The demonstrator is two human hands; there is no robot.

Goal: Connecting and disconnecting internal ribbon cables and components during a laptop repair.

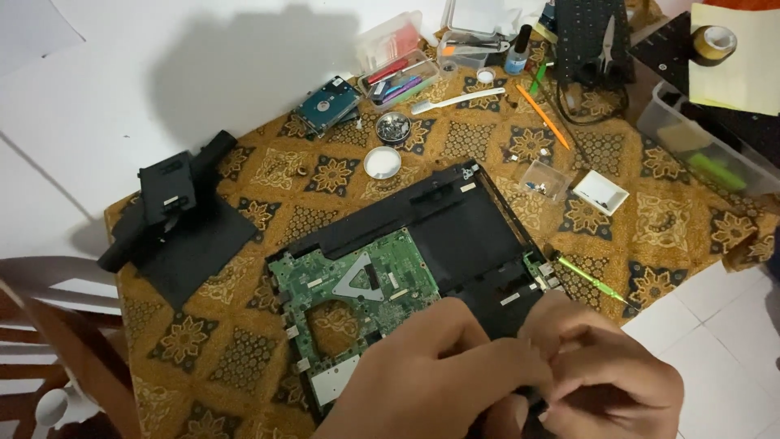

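Observation:
An opened black laptop base [455, 223] lies on the patterned cloth, with a green circuit board [349, 284] in its left half. My left hand [431, 378] and my right hand [605, 370] are close together over the near right corner of the base, fingers curled. Both pinch a small dark part [532, 398] between them, mostly hidden by the fingers. A green screwdriver [589, 279] lies just right of the base.
A black stand and panel [175, 219] sit at the left. Farther back lie a hard drive [327, 104], a round tin of screws [393, 127], a white lid [382, 162], small trays [600, 192], an orange tool [543, 116], and a clear bin [707, 150].

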